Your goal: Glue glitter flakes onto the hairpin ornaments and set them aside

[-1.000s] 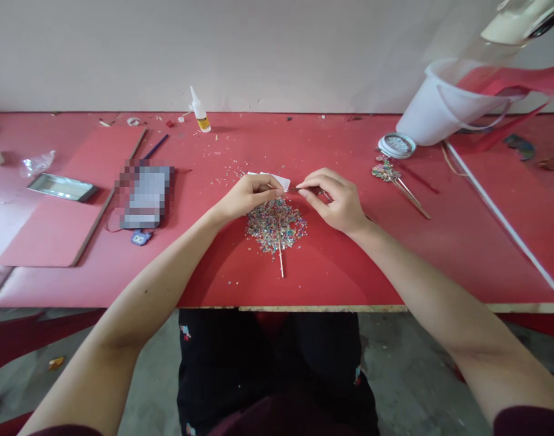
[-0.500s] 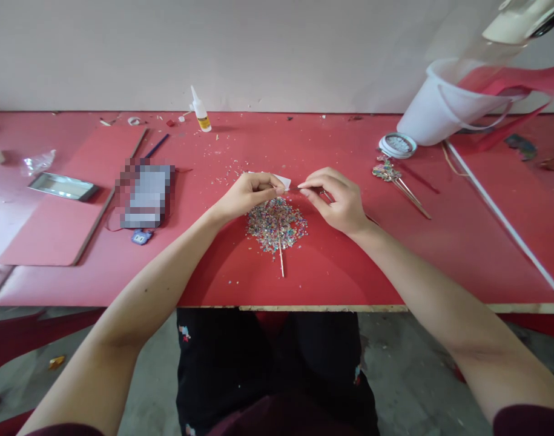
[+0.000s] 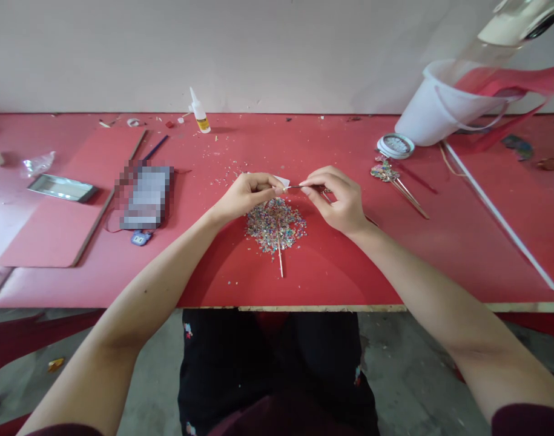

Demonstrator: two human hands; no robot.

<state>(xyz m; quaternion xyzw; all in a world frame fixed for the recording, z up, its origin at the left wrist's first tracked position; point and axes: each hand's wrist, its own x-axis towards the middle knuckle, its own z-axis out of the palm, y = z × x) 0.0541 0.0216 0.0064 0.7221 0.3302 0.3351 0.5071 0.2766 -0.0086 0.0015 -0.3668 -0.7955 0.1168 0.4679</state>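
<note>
Over the upper edge of a pile of tiny multicoloured chips [image 3: 290, 227], my left hand [image 3: 253, 192] is closed in a pinch. What its fingertips hold is too small to make out. My right hand [image 3: 335, 195] pinches a thin dark stick [image 3: 295, 186], whose tip reaches the left fingertips. A gold hairpin shaft [image 3: 281, 260] sticks out of the pile towards me. A white piece [image 3: 283, 181] lies just behind the fingers, partly covered. Part of something metallic [image 3: 326, 192] shows beside the right fingers, mostly hidden.
To the right lie a decorated gold hairpin [image 3: 386, 171], a round white tub [image 3: 395, 146] and a white bucket [image 3: 428, 103]. A glue bottle [image 3: 200, 113] stands near the wall. Leftward are a blurred-out flat object [image 3: 146, 197], a shallow grey box [image 3: 62, 188] and a board [image 3: 45, 236].
The thin stick in my right hand shows more plainly between the two hands. Both hands stay almost in place, and the view has shifted slightly.
</note>
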